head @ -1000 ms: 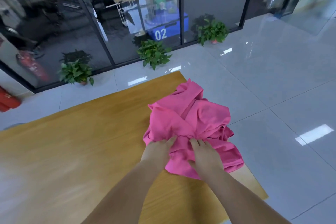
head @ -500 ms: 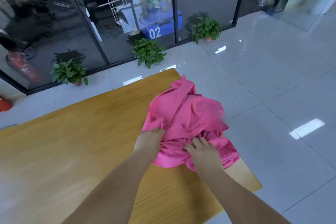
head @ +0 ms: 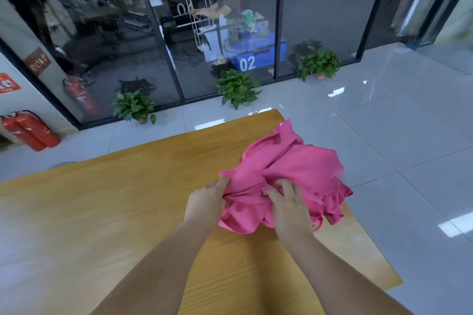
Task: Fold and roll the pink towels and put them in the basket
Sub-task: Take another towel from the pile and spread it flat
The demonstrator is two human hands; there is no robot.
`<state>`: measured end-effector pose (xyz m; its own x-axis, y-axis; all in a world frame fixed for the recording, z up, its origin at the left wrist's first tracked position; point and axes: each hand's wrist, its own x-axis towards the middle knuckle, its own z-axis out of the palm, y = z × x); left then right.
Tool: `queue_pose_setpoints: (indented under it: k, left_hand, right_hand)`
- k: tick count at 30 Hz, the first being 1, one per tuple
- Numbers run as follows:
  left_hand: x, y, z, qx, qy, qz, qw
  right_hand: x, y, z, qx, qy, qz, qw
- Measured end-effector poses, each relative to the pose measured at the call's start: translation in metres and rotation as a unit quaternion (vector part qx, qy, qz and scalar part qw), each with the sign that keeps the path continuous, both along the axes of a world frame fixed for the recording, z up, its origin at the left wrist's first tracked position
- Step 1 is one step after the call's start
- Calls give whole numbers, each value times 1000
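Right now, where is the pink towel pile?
The pink towel pile lies at the wooden table's right end, near its edge, gripped by both hands.

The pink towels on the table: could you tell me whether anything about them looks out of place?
The pink towels lie in a crumpled heap at the table corner, one edge overhanging it. No basket is visible.

Pink towels (head: pixel 294 174) heaped crumpled at the table's (head: pixel 128 199) far right corner. My left hand (head: pixel 204 202) pinches a fold at the heap's near-left edge. My right hand (head: pixel 289 204) grips bunched cloth just beside it.
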<state>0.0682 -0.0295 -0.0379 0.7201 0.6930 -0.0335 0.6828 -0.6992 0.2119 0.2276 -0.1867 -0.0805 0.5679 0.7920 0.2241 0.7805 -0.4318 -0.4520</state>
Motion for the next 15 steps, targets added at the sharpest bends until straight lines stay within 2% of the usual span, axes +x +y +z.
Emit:
queue_pose_setpoints:
  k: [9,15]
  left_hand:
    - [-95,48,47,53,-54,31,997]
    - [-180,87,84,117,-29,56,991]
  right_hand:
    - [-79,52,53,17,-40,76,996]
    - [-147,99,98,38,-64,127,989]
